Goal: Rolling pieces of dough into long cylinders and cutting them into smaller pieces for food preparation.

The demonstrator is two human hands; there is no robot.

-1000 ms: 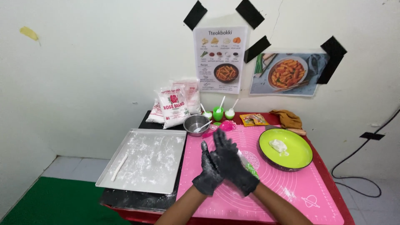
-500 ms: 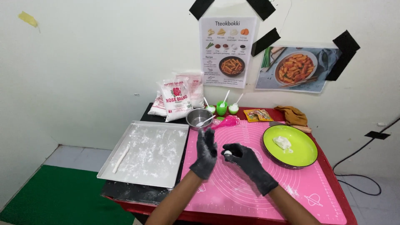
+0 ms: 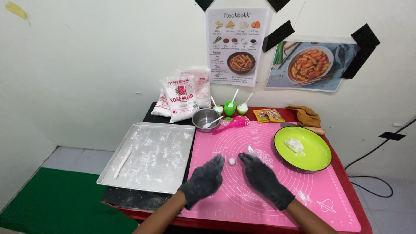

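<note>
Step in hand: shaping of small white dough ball (image 3: 232, 161), lying on pink silicone mat (image 3: 329, 203) between both gloved hands.
Left hand (image 3: 203, 180): black glove, fingers loosely together, empty, at 9 o'clock of ball, just beside it.
Right hand (image 3: 264, 178): fingers extended, empty, at 3 o'clock.
Floured metal tray (image 3: 147, 158) holding white dough rope (image 3: 122, 164): 9 o'clock.
Green round plate (image 3: 318, 149) bearing dough lump (image 3: 294, 144): 2 o'clock.
Judged next: rolling under palms, light even pressure.
</note>
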